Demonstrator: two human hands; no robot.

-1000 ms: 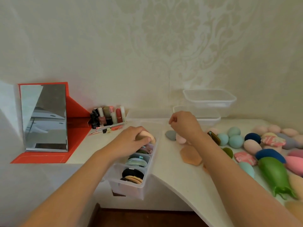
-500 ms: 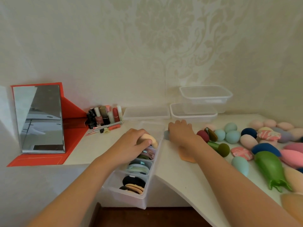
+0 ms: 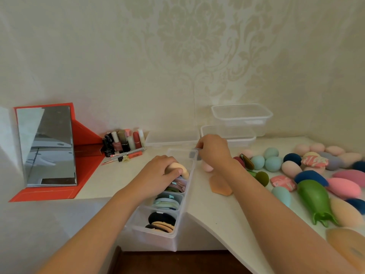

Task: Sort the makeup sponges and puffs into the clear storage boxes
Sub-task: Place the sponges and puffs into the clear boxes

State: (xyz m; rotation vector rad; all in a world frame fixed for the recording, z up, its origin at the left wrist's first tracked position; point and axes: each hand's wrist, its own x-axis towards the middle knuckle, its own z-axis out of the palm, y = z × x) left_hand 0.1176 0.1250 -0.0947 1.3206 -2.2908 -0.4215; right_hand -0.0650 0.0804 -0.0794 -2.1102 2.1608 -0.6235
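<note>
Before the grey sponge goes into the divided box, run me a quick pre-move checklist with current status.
1. Right hand holds grey sponge at divided box far end: ok.
2. Far compartment free: cannot tell.
3. Left hand steadies peach puff in box: ok.
4. Box fully on table: not ok, near end overhangs.
5. Loose sponges within reach: ok.

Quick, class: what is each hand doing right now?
Left hand: closed on a beige puff.
Right hand: closed on a grey sponge.
</note>
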